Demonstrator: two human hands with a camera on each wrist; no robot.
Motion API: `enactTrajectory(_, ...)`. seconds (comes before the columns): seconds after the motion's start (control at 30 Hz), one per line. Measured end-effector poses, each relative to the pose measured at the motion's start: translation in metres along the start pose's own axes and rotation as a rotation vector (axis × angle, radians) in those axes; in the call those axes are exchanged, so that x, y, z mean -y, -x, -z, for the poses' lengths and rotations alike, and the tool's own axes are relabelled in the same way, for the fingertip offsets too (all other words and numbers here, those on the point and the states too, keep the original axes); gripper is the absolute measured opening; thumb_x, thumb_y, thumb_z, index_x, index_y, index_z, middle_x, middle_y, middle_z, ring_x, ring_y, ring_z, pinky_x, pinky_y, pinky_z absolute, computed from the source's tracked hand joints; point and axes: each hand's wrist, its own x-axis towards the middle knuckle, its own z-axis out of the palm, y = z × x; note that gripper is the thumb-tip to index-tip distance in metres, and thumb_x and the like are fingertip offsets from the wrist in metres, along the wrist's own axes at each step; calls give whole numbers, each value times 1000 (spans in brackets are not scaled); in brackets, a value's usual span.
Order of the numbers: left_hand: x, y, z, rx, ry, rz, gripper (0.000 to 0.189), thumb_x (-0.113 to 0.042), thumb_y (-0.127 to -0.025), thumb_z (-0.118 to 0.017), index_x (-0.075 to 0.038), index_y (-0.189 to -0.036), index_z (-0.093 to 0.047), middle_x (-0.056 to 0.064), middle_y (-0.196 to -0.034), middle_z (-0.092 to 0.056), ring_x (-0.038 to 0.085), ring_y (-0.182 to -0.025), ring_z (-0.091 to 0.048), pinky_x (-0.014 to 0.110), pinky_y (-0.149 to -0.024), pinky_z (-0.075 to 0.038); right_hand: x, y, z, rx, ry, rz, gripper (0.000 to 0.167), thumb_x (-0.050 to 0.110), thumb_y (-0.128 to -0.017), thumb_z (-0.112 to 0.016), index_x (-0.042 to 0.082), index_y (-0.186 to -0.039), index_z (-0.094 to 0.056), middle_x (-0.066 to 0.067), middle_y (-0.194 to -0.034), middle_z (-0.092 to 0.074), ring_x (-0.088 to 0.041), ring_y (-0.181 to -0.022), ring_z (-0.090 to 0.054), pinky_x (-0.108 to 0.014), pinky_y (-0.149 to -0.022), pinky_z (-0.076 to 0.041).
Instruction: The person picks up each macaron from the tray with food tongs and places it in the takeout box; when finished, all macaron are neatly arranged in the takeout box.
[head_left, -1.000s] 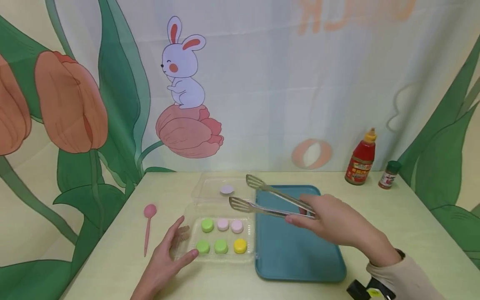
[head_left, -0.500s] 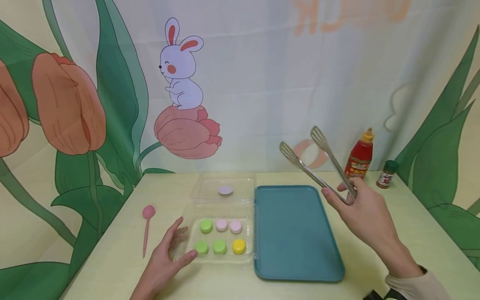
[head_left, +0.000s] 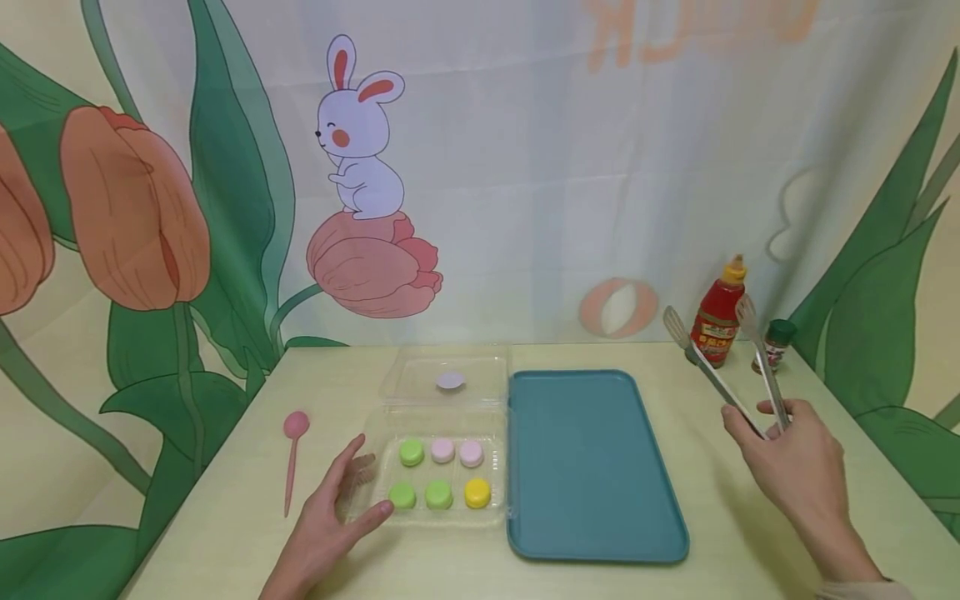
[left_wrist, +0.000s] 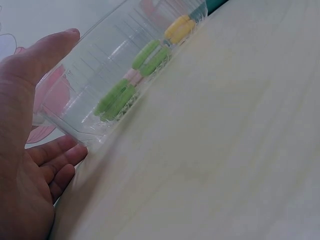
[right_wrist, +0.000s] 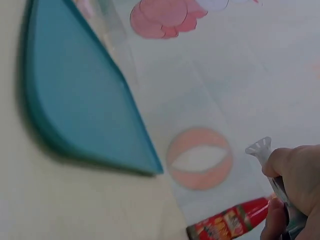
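A clear plastic box (head_left: 498, 508) lies with its lid folded back. Inside it sit three green macarons (head_left: 438, 494), two pink macarons (head_left: 471, 453) and a yellow macaron (head_left: 477, 492). My left hand (head_left: 330, 517) rests against the box's left end, fingers and thumb spread around the near corner. From the left wrist, the thumb touches the box's upper edge and the fingertips (left_wrist: 75, 152) its lower corner. My right hand (head_left: 802, 467) grips metal tongs (head_left: 720, 387) by the hinged end, to the right of the blue tray (head_left: 592, 467). Their tips stand apart with nothing between.
Beyond the tongs stand a red sauce bottle (head_left: 716, 321) and a small green-capped jar (head_left: 776, 343). A pink spoon (head_left: 292, 454) lies at the left. The box's raised lid (head_left: 420, 375) bears a pale oval sticker. A printed curtain (head_left: 525, 167) hangs behind the table.
My right hand has carried the tongs from above the box and tray rightward, past the tray's right edge. The left hand has stayed at the box.
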Motion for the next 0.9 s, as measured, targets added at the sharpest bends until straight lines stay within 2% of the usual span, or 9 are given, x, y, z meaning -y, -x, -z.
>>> enactTrajectory(0.07, 0, 0, 0, 0, -2, -2, 99, -41, -95, -91, -38, -175, -31, 9, -162, -60, 32, -152, -56, 4, -117, -29, -11, -2, -1, 12, 7, -52, 79, 59, -104, -67, -9, -143, -54, -16, -85, -61, -31, -74, -56, -39, -54, -42)
enactTrajectory(0.17, 0, 0, 0, 1, 0, 0, 99, -41, -96, -91, -38, -175, -31, 9, -163, -59, 31, -152, -57, 4, -117, -29, -28, -4, -3, 27, 25, -86, 80, 59, -104, -66, -10, -141, -54, -19, -86, -64, -34, -77, -61, -39, -55, -43)
enactTrajectory(0.43, 0, 0, 0, -1, -3, 14, 99, -42, -95, -91, -39, -174, -32, 8, -162, -60, 30, -150, -58, 4, -116, -30, -62, -8, -15, 110, 68, -150, 86, 64, -105, -64, -15, -137, -53, -35, -105, -66, -42, -87, -65, -39, -57, -45)
enactTrajectory(0.63, -1, -1, 0, 2, -10, 19, 99, -43, -95, -90, -39, -174, -31, 7, -162, -60, 30, -151, -58, 3, -115, -30, -72, -5, -23, 127, 94, -145, 88, 64, -104, -64, -15, -139, -51, -41, -115, -66, -51, -91, -70, -49, -57, -52)
enactTrajectory(0.77, 0, -1, 0, 5, 1, 13, 99, -42, -95, -91, -38, -174, -32, 7, -162, -60, 29, -150, -58, 3, -115, -30, -73, -4, -26, 129, 98, -176, 95, 61, -103, -67, -19, -145, -41, -42, -112, -65, -51, -90, -69, -54, -59, -54)
enactTrajectory(0.9, 2, -1, 0, 3, 12, 1, 99, -40, -95, -91, -37, -174, -32, 8, -162, -60, 29, -149, -59, 3, -115, -30, -72, -4, -27, 129, 101, -182, 94, 59, -103, -68, -20, -146, -40, -41, -108, -65, -50, -86, -69, -53, -57, -53)
